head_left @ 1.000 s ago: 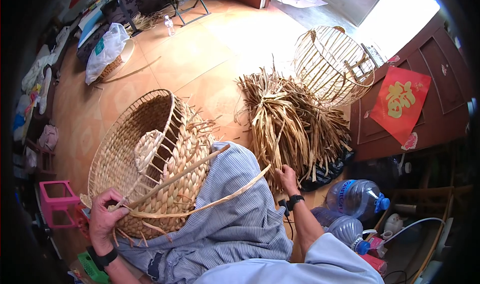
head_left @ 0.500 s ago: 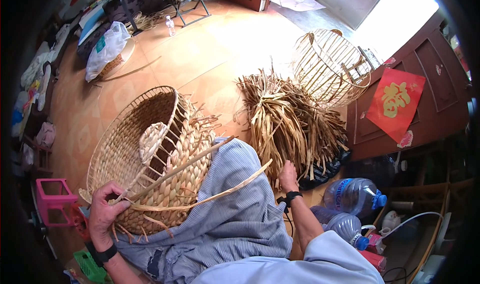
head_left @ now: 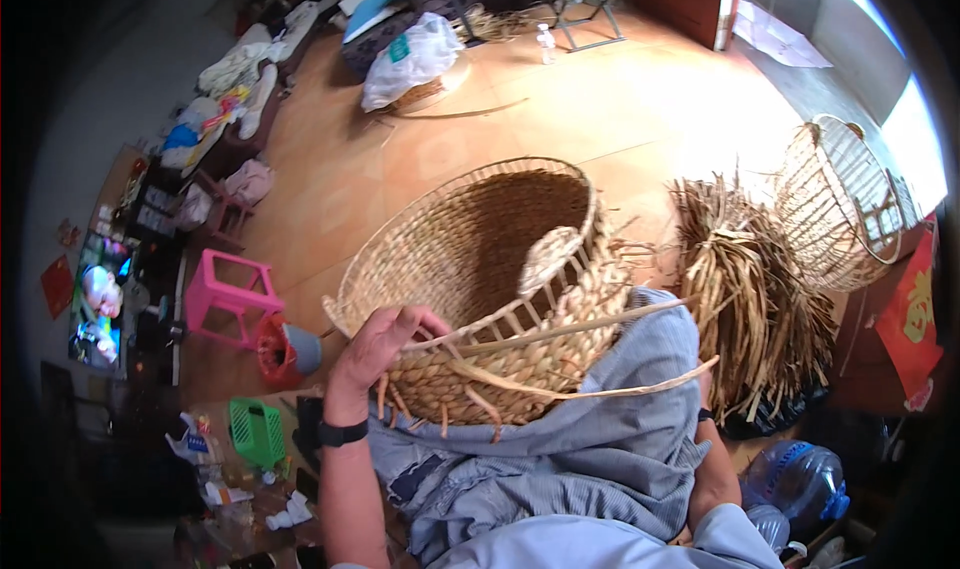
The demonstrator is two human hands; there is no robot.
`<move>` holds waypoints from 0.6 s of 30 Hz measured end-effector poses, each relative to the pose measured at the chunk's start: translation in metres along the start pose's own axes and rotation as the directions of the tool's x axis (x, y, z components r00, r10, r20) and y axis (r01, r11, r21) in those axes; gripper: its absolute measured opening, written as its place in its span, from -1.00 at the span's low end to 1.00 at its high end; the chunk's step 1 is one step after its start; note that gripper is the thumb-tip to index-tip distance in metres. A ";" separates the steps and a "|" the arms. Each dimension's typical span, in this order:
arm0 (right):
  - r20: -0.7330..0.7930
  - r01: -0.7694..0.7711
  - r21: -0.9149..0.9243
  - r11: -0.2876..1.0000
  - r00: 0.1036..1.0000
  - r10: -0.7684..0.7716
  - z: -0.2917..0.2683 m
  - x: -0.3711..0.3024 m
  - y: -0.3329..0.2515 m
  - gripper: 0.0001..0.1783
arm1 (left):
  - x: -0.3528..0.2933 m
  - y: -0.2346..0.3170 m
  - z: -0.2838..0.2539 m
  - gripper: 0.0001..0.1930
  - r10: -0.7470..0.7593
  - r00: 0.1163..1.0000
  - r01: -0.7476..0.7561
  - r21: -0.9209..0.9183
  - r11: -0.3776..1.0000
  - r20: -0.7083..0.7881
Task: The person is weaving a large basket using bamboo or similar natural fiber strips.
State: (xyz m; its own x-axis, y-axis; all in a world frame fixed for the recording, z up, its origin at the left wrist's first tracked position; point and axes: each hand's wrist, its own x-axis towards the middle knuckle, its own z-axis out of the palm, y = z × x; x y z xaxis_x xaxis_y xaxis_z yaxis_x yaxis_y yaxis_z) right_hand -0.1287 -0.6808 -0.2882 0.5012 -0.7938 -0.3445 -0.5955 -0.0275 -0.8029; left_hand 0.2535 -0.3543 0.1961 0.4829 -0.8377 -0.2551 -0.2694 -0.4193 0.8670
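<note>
A large woven basket (head_left: 455, 239) of dried plant strands lies tilted on my lap, its mouth facing up and to the left. My left hand (head_left: 385, 341) holds its near rim, fingers curled over the edge. From the wall close to this hand, a long pale strand (head_left: 600, 391) arcs rightward past my knee, and a stiffer brown strand (head_left: 580, 329) runs above it. Short loose ends stick out of the weave. My right hand (head_left: 706, 381) is mostly hidden beyond my knee, near a big bundle of dried strands (head_left: 745, 299); its fingers do not show.
An open-frame basket (head_left: 835, 209) stands behind the bundle. To the left are a pink stool (head_left: 232, 294), a red-lined bin (head_left: 285, 354) and a green plastic basket (head_left: 257, 432). Large water bottles (head_left: 795, 479) stand at lower right. A white bag (head_left: 412, 59) sits farther back.
The view has swung left, so everything sits farther right. My left hand went from pinching at the strand's end to curling over the rim. My right hand has slipped mostly behind my knee.
</note>
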 end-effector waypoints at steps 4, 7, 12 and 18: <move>0.056 -0.017 0.025 1.000 0.998 0.015 -0.041 -0.043 0.011 -0.69 | 0.011 -0.004 0.007 -0.09 -0.011 0.999 0.008 -0.102 0.995 -0.035; 0.080 -0.026 0.033 0.999 0.997 0.023 -0.038 -0.067 -0.019 -0.72 | 0.011 0.000 0.004 -0.06 -0.041 0.999 0.043 -0.115 0.992 0.020; 0.089 -0.048 0.033 0.998 0.995 0.045 -0.061 -0.158 0.007 -0.75 | 0.015 -0.009 0.003 -0.71 -0.022 0.994 0.038 -0.150 0.988 0.109; 0.068 -0.079 0.041 0.996 0.995 0.076 -0.148 -0.136 0.023 -0.78 | 0.004 0.002 0.007 -0.75 0.025 0.997 -0.022 -0.042 0.999 0.077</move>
State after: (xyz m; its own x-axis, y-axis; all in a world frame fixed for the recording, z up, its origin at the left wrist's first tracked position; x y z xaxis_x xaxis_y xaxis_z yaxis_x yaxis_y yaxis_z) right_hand -0.3039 -0.6635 -0.1875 0.4961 -0.7502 -0.4372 -0.6068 0.0606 -0.7925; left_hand 0.2490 -0.3610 0.1935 0.4107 -0.8724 -0.2652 -0.2445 -0.3855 0.8897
